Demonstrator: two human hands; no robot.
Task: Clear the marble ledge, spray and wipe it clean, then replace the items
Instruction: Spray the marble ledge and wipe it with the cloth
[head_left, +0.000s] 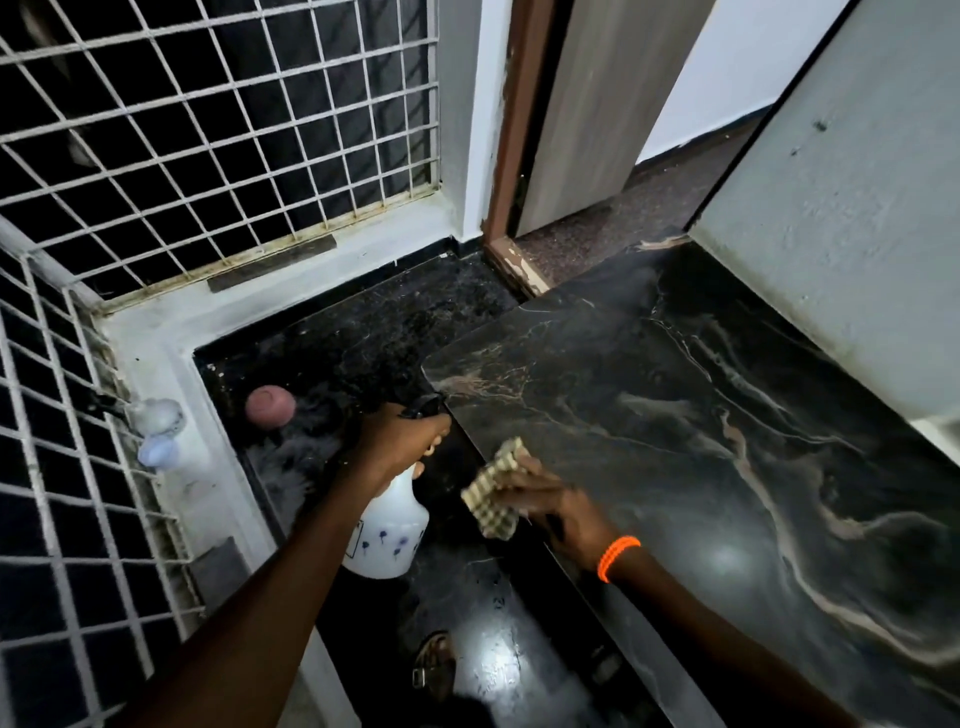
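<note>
L hand fingers curled on spray bottle; R hand pinching checked cloth at marble ledge edge

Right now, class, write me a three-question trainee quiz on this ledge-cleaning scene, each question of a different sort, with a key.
1. True or false: the left hand grips the spray bottle.
2. What does the right hand hold against the marble ledge? A sponge; B checked cloth; C brush.
3. Fill in: the wristband is ____.

Key: 1 true; 2 B; 3 orange.
</note>
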